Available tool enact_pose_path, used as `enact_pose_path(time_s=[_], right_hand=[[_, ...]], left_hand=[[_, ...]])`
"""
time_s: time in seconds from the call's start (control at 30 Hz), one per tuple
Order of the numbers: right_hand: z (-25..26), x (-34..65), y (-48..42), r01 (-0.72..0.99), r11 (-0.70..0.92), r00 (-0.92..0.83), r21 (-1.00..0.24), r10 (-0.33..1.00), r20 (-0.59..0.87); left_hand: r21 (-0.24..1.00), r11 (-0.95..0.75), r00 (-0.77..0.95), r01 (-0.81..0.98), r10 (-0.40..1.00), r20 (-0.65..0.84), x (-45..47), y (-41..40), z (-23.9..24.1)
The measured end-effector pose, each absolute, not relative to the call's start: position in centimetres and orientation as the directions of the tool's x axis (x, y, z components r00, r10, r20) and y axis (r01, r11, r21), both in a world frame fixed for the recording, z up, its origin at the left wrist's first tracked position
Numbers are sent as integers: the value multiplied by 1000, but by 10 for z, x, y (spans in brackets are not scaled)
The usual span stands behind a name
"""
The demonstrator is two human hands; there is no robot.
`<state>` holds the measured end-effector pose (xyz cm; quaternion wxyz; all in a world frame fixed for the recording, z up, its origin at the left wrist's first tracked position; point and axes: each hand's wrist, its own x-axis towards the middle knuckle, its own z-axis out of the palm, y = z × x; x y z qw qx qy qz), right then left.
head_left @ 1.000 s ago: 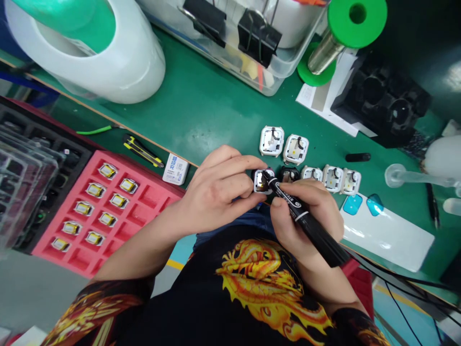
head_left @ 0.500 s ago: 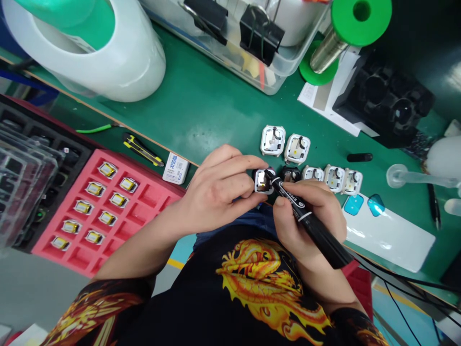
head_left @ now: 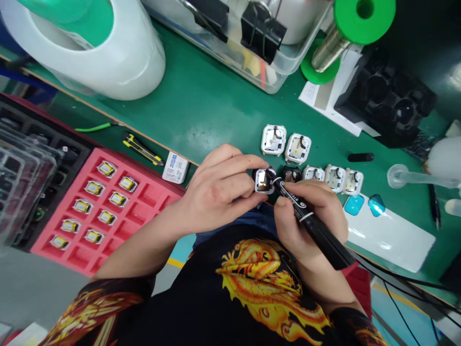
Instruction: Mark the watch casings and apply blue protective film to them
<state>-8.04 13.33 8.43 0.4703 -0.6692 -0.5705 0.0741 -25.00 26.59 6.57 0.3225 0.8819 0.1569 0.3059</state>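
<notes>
Head view: the left hand (head_left: 216, 192) pinches a small white case (head_left: 264, 181) between thumb and fingertips, closed on its side walls, open face turned up, just above the near edge of the counter (head_left: 216, 110). The right hand (head_left: 309, 216) is wrapped around a black marker (head_left: 309, 223) in a writing hold, tip touching the case's inside. The case looks light and stiff, a thin plastic shell with small parts inside (likely delicate), so the outer walls seem the safe place to hold it, not the innards. The marker is rigid and smooth, best held low on the barrel for control.

Just right of the case lies a row of cases (head_left: 333, 178), some white and one dark, with two more cases (head_left: 286, 144) beyond them. A white card (head_left: 389, 235) with two blue tabs (head_left: 363, 204) lies to the right. Left, off the counter, a red tray (head_left: 144, 202) holds small yellow cells (head_left: 97, 192); a utility knife (head_left: 141, 149) lies near it. Far off: a clear bin (head_left: 273, 72) with binder clips, and a green spool (head_left: 345, 33).
</notes>
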Motion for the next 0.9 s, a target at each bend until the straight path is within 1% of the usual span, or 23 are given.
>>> enact_pose_path(time_s=[0.43,0.9], right_hand=[[85,-80,134,715,115,310,-689,832,460],[86,-80,133,721,98,302,-686,846,438]], left_hand=[[659,-747,761,85,476,441,-250,266,64],[668,-735,777,115,485,401,-251,266,65]])
